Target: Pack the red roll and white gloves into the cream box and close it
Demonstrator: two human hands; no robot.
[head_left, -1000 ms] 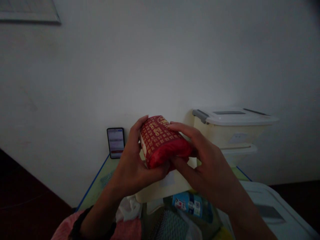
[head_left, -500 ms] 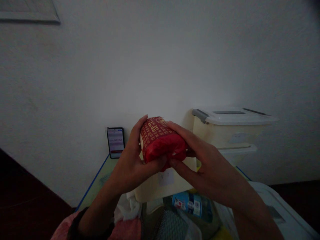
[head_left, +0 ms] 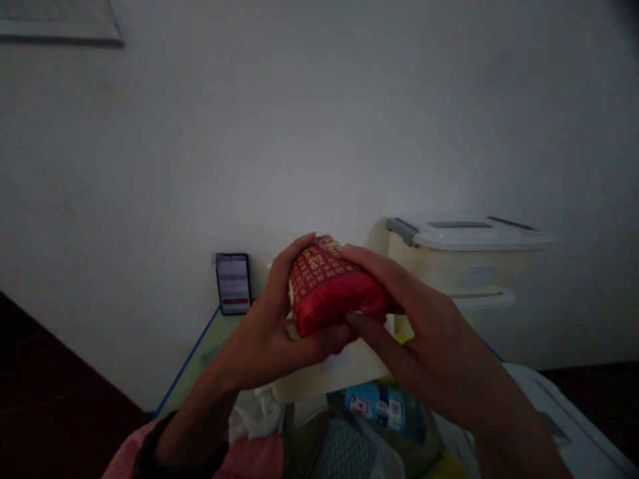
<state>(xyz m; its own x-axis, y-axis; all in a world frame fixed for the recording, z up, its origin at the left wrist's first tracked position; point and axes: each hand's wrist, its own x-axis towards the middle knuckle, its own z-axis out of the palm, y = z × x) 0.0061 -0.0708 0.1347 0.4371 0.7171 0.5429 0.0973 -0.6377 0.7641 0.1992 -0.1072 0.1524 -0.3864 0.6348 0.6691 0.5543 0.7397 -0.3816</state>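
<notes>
A soft red package (head_left: 339, 299) with gold characters on its dark red top is held up in front of me. My left hand (head_left: 274, 326) wraps round its left side, thumb along the lower front edge. From the right, my right hand (head_left: 419, 313) grips it, fingers over the top and thumb pressed at the front near the left thumb. Beneath the package, a cream plastic bin (head_left: 324, 382) with a pale label is partly hidden by my hands. The underside and back of the package are out of sight.
A phone (head_left: 233, 285) leans against the wall at the left. Lidded storage boxes (head_left: 464, 259) are stacked at the right. Nearer lie a blue-labelled bottle (head_left: 384, 407), white cloth (head_left: 257, 419), pink fabric (head_left: 257, 458) and a white lid (head_left: 544, 399). Blue tape (head_left: 184, 366) edges the green table.
Both hands have shifted slightly to the right with the red package, and it is tilted a little more. The grip stays much the same.
</notes>
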